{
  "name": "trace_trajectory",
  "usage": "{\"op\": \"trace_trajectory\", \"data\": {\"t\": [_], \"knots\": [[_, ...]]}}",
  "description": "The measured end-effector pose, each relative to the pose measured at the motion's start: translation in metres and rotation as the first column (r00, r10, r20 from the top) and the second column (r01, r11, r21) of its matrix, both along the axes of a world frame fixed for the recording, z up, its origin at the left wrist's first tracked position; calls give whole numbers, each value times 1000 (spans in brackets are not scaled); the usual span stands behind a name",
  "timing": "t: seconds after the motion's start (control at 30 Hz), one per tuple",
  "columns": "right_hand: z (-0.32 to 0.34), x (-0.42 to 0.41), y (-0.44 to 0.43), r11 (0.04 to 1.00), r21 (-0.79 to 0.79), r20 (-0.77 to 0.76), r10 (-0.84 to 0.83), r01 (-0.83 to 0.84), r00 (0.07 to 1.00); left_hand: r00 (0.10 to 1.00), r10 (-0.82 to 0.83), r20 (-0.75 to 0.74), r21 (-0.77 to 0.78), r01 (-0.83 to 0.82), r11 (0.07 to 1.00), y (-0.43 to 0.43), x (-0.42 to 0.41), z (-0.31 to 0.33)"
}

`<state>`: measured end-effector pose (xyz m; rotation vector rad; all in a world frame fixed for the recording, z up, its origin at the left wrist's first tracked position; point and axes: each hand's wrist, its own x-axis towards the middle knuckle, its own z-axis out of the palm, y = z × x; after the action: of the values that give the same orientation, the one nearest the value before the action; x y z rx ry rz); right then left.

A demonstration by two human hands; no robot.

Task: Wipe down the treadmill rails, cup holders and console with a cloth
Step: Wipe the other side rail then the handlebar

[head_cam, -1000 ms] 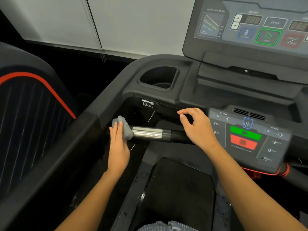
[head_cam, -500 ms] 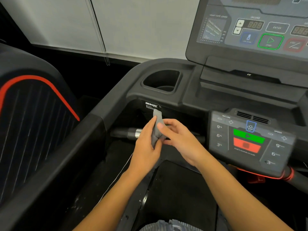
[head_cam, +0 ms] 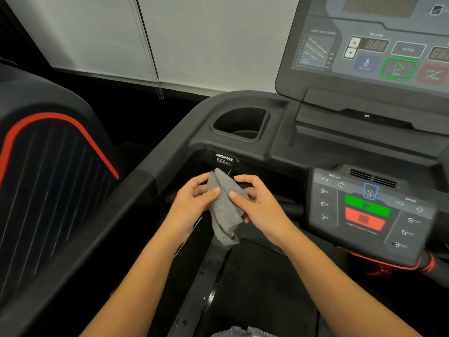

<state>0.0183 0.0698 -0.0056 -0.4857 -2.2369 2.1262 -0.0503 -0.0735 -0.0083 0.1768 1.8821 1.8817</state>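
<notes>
Head view: my left grip [head_cam: 194, 203] and right grip [head_cam: 258, 209] both pinch the grey cloth [head_cam: 224, 211], held near the cup holder [head_cam: 265, 125].

Two bare hands: left hand [head_cam: 192, 205], right hand [head_cam: 262, 210]. Thumbnails look short and plain. Left forearm [head_cam: 136, 283] and right forearm [head_cam: 340, 283] are bare right down to the near edge. At near bottom centre is a scrap of pale grey garment [head_cam: 233, 333] with fine stripes or ribbing. Too little shows to tell which piece of clothing.
</notes>
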Motion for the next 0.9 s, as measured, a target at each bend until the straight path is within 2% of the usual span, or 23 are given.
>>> {"op": "trace_trajectory", "data": {"t": [0.1,0.27,0.33,0.4,0.53,0.63,0.73,0.8,0.9], "knots": [[-2,-4,-3,955,296,-26,-17,24,1000,991,101,-93,8,-101,995,-2,-11,-2],[-3,-12,-8,804,589,-136,-2,82,991,978,153,-142,36,-149,988,-2,-24,-6],[-4,-14,-10,731,671,-187,5,124,982,967,109,-232,-55,-125,991,-1,-27,-11],[-9,-16,-13,645,749,-214,16,153,977,933,32,-359,-212,-114,971,0,-30,-19],[-27,-20,-12,420,901,-147,59,109,987,827,-140,-545,-455,-152,877,0,-33,-40],[-33,-20,-9,330,937,-140,51,116,989,737,-217,-640,-546,-238,803,-2,-32,-47],[-33,-22,-7,308,947,-115,67,89,991,642,-423,-639,-632,-124,765,-6,-30,-49],[-32,-22,-4,337,941,-44,94,10,995,581,-575,-576,-717,-22,697,-10,-32,-50],[-33,-19,-1,411,910,-6,161,-62,987,541,-652,-532,-764,27,645,-15,-40,-50]]}}
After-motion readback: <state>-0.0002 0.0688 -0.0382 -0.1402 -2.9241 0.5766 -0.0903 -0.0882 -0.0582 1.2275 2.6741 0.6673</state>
